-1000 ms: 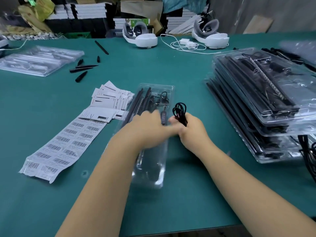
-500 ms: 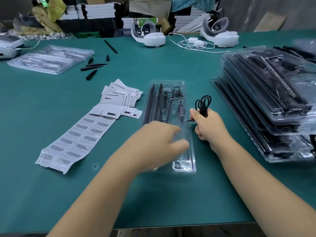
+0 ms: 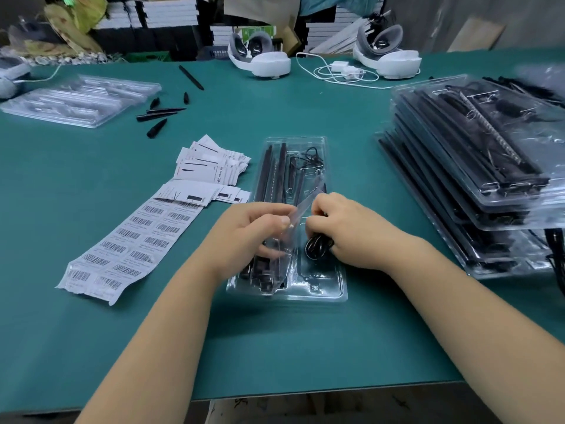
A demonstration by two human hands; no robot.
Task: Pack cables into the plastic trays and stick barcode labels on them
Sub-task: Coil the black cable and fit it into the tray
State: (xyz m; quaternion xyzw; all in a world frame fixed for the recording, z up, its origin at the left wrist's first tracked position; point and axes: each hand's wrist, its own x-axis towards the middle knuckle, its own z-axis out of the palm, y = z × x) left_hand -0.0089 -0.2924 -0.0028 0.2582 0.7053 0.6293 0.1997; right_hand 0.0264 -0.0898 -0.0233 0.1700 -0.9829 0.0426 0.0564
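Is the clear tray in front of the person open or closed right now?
Open. The left hand holds the clear lid lifted off the tray, while the right hand presses a coiled black cable in.

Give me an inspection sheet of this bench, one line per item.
Surface: green mat, bare at the near edge.
Job's things: open clear tray at centre with black rods; label sheet to its left; stack of packed trays on the right.
Clutter: leaflets, loose black spikes, empty trays far left.
Hands: left hand pinches the tray's clear flap; right hand grips a coiled black cable over the tray.
Cables: white charger lead at the back; black cables at the right edge.
Surroundings: two white headsets, stacked boxes behind.
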